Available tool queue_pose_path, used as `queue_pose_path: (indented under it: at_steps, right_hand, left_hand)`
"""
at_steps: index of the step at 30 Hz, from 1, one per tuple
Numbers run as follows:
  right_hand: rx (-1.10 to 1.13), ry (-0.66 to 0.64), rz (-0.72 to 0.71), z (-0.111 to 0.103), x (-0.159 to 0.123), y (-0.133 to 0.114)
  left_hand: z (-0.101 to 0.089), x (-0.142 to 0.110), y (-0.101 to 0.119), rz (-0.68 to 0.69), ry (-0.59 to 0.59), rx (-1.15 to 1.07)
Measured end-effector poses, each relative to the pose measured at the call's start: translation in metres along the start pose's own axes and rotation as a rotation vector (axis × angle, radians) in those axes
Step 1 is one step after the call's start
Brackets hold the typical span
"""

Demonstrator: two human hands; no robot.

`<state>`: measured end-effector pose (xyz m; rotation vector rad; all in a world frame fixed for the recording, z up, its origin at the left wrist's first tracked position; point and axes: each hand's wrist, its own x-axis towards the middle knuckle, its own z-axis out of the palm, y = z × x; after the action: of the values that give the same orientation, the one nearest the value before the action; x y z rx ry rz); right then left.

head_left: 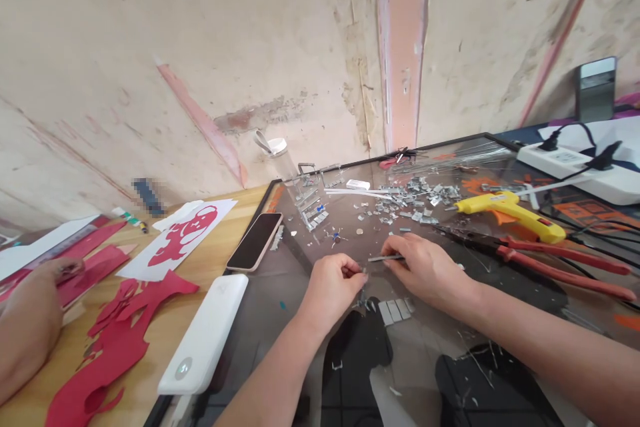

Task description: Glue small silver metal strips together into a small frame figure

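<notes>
1. Head view, dark tabletop [260, 335]: it lies beneath both hands. Should a small part slip from my fingers, I judge that it could skid and be lost among the litter.
2. Red-handled pliers [565, 274]: they lie on the right, tips just beyond my right wrist. A careless sweep of that arm could knock them into the loose pieces.
3. Yellow glue gun [510, 207]: farther right, nozzle facing left. I cannot tell whether it is hot; if so, a reach across it could burn me.
4. Right hand [425, 268]: thumb and fingers are narrowed on a thin grey strip [381, 258]. Too light a pinch could let the strip turn, too hard a one could bend it.
5. Left hand [333, 285]: fingertips are drawn close together; I cannot tell whether they hold a small part.
6. Metal clippings [419, 197]: strewn on the far side of both hands. Their edges, if sharp, could nick my fingers.
7. Grey strip: it projects leftward from my right fingertips towards my left hand, apart from it, on the far side of the flat grey pieces [395, 311].
</notes>
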<state>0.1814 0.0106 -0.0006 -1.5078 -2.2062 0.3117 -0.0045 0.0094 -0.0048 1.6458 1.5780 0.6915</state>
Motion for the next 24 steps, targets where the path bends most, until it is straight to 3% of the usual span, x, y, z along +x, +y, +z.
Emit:
queue_pose_path:
  at_steps: [7, 16, 24]
  right_hand:
    - [-0.016, 0.070, -0.034, 0.010, -0.001, -0.002]
    - [0.017, -0.023, 0.046, 0.001, -0.001, 0.003]
    - [-0.213, 0.020, -0.091, -0.005, -0.006, 0.006]
  left_hand:
    - [-0.010, -0.006, 0.009, -0.031, -0.073, 0.208]
    - [-0.012, -0.005, 0.013, -0.039, -0.084, 0.319]
    - [-0.010, -0.006, 0.012, -0.012, -0.061, 0.345]
